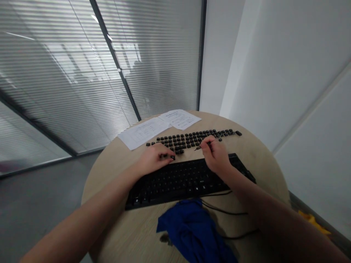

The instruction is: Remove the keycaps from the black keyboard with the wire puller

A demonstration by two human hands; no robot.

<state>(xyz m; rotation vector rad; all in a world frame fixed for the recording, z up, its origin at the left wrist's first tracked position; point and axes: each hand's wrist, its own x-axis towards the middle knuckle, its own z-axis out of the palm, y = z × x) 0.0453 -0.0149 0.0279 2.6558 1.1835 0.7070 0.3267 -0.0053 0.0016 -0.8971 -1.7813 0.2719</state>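
Round wood-look tabletop, pale, by a white wall. Nearest: crumpled blue cloth, w/ small dark obj at its L edge, too blurred to ID; black cable runs to its R. Next, black kbd, approx mid-tabletop, slightly angled. L hand at kbd's far edge, thumb + fingertips pinched on a small black keycap. R hand over kbd's far R part, fingers clamped on a slim dark tool, tip pointing L; exact type unclear. Beyond kbd, loose keycaps in approx. rows. Behind those, 2 printed sheets, text illegible. Farthest: glass partition w/ blinds.
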